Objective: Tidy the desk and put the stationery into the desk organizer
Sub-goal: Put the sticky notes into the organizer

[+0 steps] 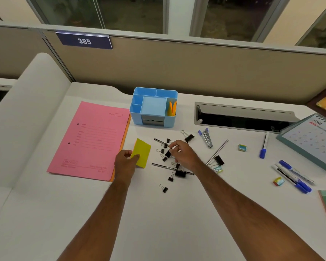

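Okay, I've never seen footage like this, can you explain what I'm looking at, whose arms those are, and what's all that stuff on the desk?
There is one picture, taken by a camera worn on a person's head, looking down at their own two bare arms. There is no machine here.

The left hand holds a yellow sticky-note pad in its grip, tilted up off the white desk. The right hand is pinching among scattered black binder clips.

Behind them stands a blue desk organizer with orange notes in one slot. A pink folder lies to the left. To the right lie a staple remover, blue markers and a calendar.
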`<state>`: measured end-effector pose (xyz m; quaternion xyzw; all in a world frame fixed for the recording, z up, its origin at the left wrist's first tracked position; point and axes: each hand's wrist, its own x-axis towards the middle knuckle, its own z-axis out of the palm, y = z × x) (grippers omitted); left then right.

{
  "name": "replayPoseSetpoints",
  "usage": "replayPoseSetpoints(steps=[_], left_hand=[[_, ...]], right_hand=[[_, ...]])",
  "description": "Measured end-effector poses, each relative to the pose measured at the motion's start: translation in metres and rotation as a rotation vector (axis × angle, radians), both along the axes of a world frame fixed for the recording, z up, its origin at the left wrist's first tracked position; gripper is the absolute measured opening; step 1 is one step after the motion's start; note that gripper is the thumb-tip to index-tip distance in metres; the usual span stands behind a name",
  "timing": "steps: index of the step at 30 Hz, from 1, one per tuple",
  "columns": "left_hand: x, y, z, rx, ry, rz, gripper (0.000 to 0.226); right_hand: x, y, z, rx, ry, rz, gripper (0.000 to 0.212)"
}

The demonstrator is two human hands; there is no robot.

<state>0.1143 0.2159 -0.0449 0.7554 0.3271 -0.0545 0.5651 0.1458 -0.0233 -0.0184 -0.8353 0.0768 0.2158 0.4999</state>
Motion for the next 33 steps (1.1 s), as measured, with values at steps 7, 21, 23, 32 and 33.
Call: replayPoseSetpoints(steps=[7, 21, 23, 32, 33], left_hand=[[-0.017, -0.012, 0.011, -0.299, -0.112, 0.101, 0.023], [0.002, -0.038, 0.042, -0.209, -0.309, -0.135, 0.023], [0.004, -0.033, 0.030, -0.004, -0.325, -0.195, 0.025], [0.009, -0.009, -0.031, 0.604, -0.288, -0.530, 0.059], [0.011, -0.007, -0.036, 0.625, -0.278, -0.565, 0.061]], right_hand=[[-0.005, 0.017, -0.001, 0.170, 0.105, 0.005, 0.024], [0.026, -0.003, 0.046, 0.257, -0.100, -0.027, 0.019], [0.037, -0.012, 0.060, 0.247, -0.169, -0.095, 0.025], [0.104, -0.042, 0.078, 0.069, -0.423, -0.193, 0.022], [0.111, -0.041, 0.076, 0.056, -0.434, -0.180, 0.024]])
